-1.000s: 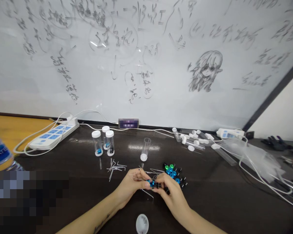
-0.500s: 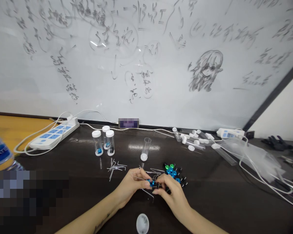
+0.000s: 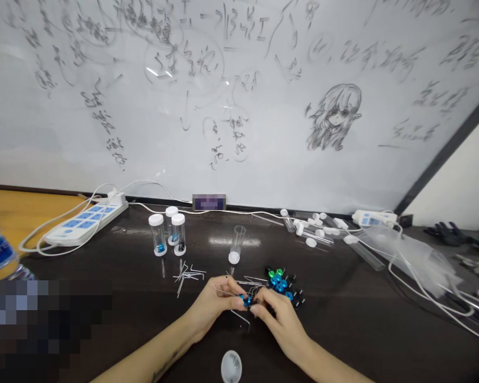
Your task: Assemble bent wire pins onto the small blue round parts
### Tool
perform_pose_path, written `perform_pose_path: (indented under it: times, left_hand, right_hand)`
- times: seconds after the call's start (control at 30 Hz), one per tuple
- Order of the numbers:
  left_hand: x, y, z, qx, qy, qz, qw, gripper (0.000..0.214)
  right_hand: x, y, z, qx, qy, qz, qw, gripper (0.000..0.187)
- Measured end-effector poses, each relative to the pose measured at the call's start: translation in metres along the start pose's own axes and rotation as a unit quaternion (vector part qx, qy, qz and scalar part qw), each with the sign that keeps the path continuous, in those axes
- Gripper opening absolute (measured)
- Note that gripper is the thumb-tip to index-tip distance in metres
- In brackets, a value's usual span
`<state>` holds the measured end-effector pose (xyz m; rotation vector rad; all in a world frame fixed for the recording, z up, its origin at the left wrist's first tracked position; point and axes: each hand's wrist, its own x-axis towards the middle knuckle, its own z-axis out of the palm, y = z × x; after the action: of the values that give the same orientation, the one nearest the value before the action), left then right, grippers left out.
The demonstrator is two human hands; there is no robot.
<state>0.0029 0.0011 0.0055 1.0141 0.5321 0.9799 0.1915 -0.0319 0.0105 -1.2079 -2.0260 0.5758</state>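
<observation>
My left hand (image 3: pixel 215 307) and my right hand (image 3: pixel 279 318) meet low in the middle of the dark table (image 3: pixel 355 319), fingertips pinched together on a small blue part (image 3: pixel 246 301) with a black piece beside it. Thin metal pins poke out from under the fingers. Just beyond my right hand lies a heap of small blue, green and black parts (image 3: pixel 282 282). A loose bunch of bent metal pins (image 3: pixel 188 274) lies ahead of my left hand. An uncapped clear tube (image 3: pixel 236 243) stands upright behind the hands.
Three capped vials (image 3: pixel 168 234) stand at the back left beside a white power strip (image 3: pixel 85 223). Empty tubes and white caps (image 3: pixel 317 229) lie at the back right with a clear bag (image 3: pixel 413 252) and cables. A clear round lid (image 3: pixel 231 367) lies near me. A whiteboard (image 3: pixel 239 101) rises behind.
My right hand's fingers have shifted slightly left, closing in on the blue part against my left fingertips. Little else has moved.
</observation>
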Motion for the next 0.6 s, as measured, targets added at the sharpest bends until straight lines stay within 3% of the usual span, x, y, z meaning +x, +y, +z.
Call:
perform_pose_path:
  times: [0.1, 0.2, 0.33, 0.47, 0.6]
  left_hand:
    - [-0.0002, 0.0002, 0.0007, 0.005, -0.009, -0.003, 1.0, 0.017]
    - [-0.0003, 0.0012, 0.0015, 0.005, -0.001, 0.003, 1.0, 0.017]
    - [-0.0006, 0.0045, 0.0026, -0.025, 0.033, 0.015, 0.999, 0.016]
    - [-0.0004, 0.0055, 0.0027, -0.028, 0.037, 0.016, 0.999, 0.017]
    - [-0.0003, 0.0039, 0.0019, -0.013, 0.014, 0.01, 1.0, 0.016]
  right_hand:
    - [0.0008, -0.0005, -0.0005, 0.018, -0.038, 0.008, 0.999, 0.041]
    - [0.0011, -0.0011, -0.0009, 0.036, -0.021, 0.007, 0.999, 0.044]
    - [0.0014, -0.0048, -0.0014, 0.052, 0.027, -0.006, 0.998, 0.019]
    - [0.0012, -0.0067, -0.0003, 0.04, 0.046, -0.013, 0.998, 0.015]
    - [0.0003, -0.0074, -0.0017, 0.03, 0.025, -0.005, 0.999, 0.015]
